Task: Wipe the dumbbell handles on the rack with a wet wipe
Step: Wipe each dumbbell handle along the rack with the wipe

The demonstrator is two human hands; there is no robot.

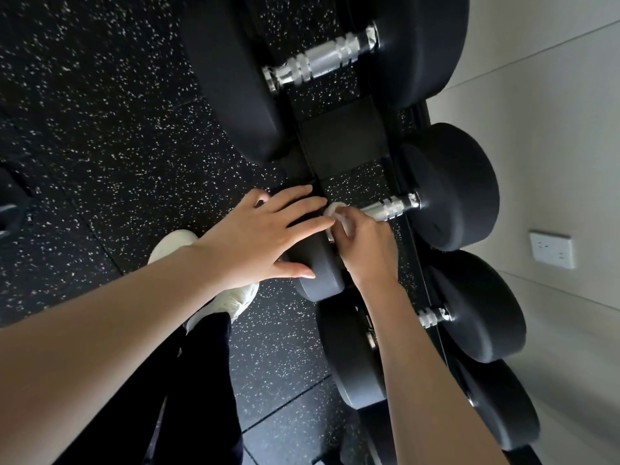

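From where I stand, the right hand [365, 250] has its fingers curled tight round a bunched white wipe [339, 216], clamped on the near end of the middle handle [385, 209]. The left hand [265, 236], at nine o'clock from it, lies flat with fingers straight and spread on that dumbbell's near head [318, 273]. To do this well, I'd keep that flat hand pressing so the weight can't roll. I'd wrap the wipe right round the ridged bar, then draw it toward two o'clock, twisting to catch the underside. I count one wipe and at least four dumbbells on the rack [339, 139]: the big dumbbell [322, 58] at twelve o'clock, the one being wiped, a third dumbbell [432, 317] at five o'clock, and a fourth head [503, 404] below. Three shiny handles show.
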